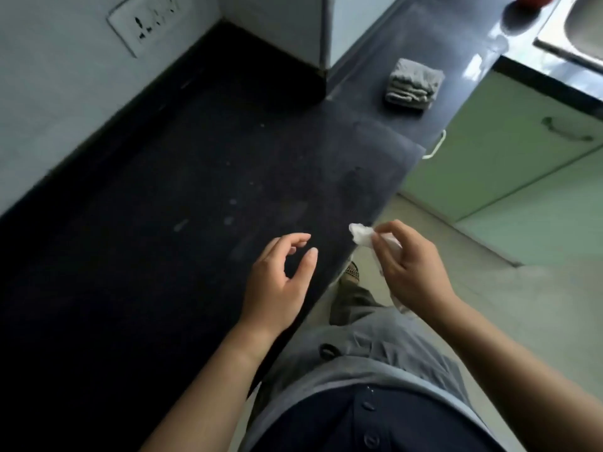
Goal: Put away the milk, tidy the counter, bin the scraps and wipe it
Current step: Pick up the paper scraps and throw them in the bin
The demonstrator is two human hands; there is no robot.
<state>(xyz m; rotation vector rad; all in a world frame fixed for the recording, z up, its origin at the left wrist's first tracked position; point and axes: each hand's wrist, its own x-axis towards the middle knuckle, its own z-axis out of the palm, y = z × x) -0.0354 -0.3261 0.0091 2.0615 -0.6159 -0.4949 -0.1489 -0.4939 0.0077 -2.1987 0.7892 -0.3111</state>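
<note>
- Right hand (408, 262): at 4 o'clock of the view, just past the counter's front edge and over the floor; thumb and fingers pinch a crumpled white tissue (360, 234), whose wad sticks out toward 10 o'clock from the fingertips.
- Left hand (280, 275): at 6 o'clock, held above the counter near its front edge; fingers loosely curved, holding nothing, apart from the tissue.
- Counter (146, 197): dark stone, running from 8 o'clock to 1 o'clock; a few pale smudges (229, 220) near centre.
- Folded grey cloth (414, 84): at 1 o'clock, lying flat on the counter, well apart from both hands.
- Wall socket plate (146, 24): at 11 o'clock, on the pale wall.
- Steel sink (584, 31): at 2 o'clock, partly out of view.
- Green cabinet door (489, 164): at 3 o'clock, below the sink.
</note>
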